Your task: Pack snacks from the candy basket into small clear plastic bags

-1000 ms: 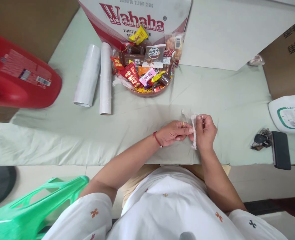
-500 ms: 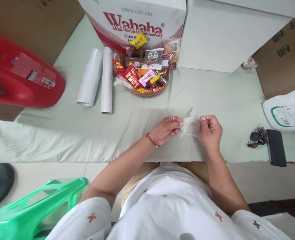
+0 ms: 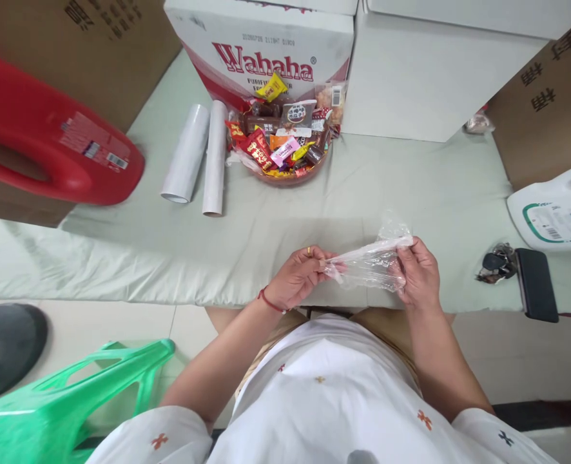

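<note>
Clear plastic film [image 3: 375, 274], bunched along one side, spans the space between the left hand [image 3: 295, 277] and the right hand [image 3: 419, 274], over the near part of the desk [image 3: 430, 187]. Both hands are closed, fingertips gripping opposite ends. Step in hand, as judged: stretching the film sideways. Further spreading calls for firm grips and an even pull; tearing is possible.
</note>
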`<state>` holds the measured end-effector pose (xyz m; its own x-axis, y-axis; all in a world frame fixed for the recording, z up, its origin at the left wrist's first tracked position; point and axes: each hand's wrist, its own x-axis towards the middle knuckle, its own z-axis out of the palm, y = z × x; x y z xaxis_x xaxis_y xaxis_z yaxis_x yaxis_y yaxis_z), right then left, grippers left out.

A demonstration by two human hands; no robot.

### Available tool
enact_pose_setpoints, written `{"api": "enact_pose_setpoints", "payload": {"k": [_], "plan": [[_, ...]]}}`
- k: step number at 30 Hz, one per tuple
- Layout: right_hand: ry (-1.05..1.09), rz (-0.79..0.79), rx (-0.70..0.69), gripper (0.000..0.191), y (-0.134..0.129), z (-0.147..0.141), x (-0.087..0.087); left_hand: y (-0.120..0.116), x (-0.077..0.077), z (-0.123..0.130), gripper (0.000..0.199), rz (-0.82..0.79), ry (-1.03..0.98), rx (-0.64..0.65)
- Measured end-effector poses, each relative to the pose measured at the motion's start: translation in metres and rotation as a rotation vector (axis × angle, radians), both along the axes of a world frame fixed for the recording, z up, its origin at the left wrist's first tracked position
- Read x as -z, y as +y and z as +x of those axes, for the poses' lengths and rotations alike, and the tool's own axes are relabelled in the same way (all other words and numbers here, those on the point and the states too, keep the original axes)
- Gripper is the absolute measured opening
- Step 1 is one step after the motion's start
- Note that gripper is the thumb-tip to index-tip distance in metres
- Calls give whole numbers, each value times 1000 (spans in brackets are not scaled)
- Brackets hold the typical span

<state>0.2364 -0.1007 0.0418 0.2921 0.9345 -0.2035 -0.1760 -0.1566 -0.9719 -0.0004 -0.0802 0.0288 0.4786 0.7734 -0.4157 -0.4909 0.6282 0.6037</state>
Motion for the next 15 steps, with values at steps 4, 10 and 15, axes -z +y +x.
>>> {"api": "enact_pose_setpoints", "payload": {"k": [4,10,15], "plan": [[53,-14,9,41,0,-3,-8,-5,-7,3,36,69,138,-106],[22,-46,-97,42,-4,-4,-18,16,-13,9,60,289,253,65],[14,-115,-152,43,-8,-7,-15,28,-11,32,63,320,286,263]]}}
